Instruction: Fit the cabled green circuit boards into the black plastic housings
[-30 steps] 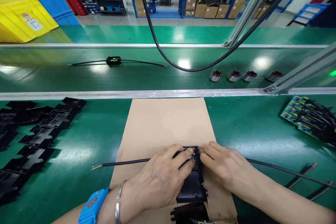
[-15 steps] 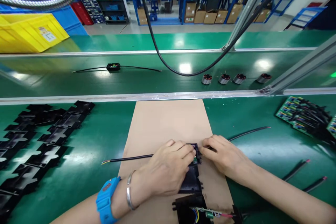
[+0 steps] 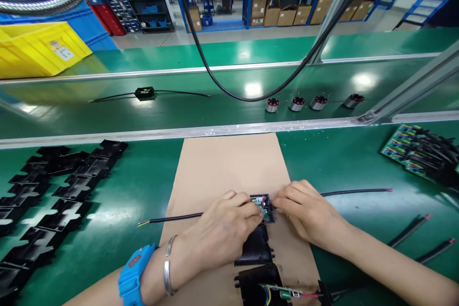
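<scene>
On a cardboard sheet lies an opened black plastic case, its upper half holding a green circuit board. My left hand is closed over the left part of that half, fingertips at the board; the palm hides some of the case. A black cable with bare coloured wire ends runs out to the left from under this hand. At the case's right end, my right hand pinches another black cable, which leads off to the right. The pinched spot is mostly covered by fingers.
Nearer me sits a second open case with a wired board. Black case shells line the left, wired circuit boards the right. Behind the metal rail stand several motor-like cylinders; a black cable hangs above.
My left fingers have shifted slightly left, exposing more of the circuit board. The right-hand cable now lies straighter and reaches further right. The view has shifted a little.
</scene>
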Motion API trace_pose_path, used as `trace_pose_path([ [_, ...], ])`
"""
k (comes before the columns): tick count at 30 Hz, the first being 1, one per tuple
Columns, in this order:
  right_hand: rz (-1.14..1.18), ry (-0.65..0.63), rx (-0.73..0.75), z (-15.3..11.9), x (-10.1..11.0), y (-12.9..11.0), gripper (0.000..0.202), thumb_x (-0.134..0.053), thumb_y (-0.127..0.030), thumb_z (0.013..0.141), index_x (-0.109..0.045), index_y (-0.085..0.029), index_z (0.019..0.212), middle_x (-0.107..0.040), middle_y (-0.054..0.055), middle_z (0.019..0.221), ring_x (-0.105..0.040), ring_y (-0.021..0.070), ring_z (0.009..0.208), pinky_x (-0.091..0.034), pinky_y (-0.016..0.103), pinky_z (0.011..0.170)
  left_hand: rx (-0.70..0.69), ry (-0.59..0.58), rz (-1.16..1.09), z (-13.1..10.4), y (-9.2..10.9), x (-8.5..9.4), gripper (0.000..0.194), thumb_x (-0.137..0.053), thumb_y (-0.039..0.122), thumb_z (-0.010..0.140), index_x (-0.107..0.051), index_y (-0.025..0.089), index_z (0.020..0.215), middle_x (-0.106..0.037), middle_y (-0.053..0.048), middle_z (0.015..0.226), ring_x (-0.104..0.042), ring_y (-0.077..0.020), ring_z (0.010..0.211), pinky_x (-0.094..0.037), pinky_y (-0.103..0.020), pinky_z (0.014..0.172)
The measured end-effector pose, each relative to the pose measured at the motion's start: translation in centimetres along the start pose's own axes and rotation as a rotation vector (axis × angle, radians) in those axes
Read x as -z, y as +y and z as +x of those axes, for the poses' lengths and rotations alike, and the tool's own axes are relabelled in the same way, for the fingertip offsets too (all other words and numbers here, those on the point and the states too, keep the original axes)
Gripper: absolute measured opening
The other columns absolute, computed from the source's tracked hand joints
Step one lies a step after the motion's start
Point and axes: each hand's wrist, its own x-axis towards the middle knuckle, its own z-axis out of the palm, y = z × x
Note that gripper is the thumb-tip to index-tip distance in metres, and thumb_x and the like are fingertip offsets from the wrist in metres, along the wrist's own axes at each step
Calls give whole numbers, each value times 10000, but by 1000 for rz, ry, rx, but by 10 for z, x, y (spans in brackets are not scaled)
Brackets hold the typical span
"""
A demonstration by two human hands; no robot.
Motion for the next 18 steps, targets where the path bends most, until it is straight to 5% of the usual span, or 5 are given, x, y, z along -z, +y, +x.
trace_pose_path([
  [5,-109,-11,158,-4,-10,6,328,-303,-51,950,-611,-85,1054,-614,117,911,-493,222,859,-374,386,748,50,54,-168,0,-2,2,365,-497,38,836,-631,198,1135,-678,-28,1047,-566,-192,936,-463,-322,861],
  [10,-167,44,171,-4,-11,6,305,-320,-111,975,-618,-95,1040,-599,107,887,-483,222,835,-375,384,734,74,226,-245,9,-10,3,356,-454,61,872,-624,181,1160,-674,-31,1057,-563,-170,936,-470,-302,865],
  [18,-185,81,113,-3,-14,4,319,-322,-84,944,-641,-107,950,-575,104,846,-460,228,807,-370,391,715,63,-1,218,8,10,-7,452,-424,88,886,-484,95,1334,-582,-75,1268,-502,-239,1028,-454,-385,881],
])
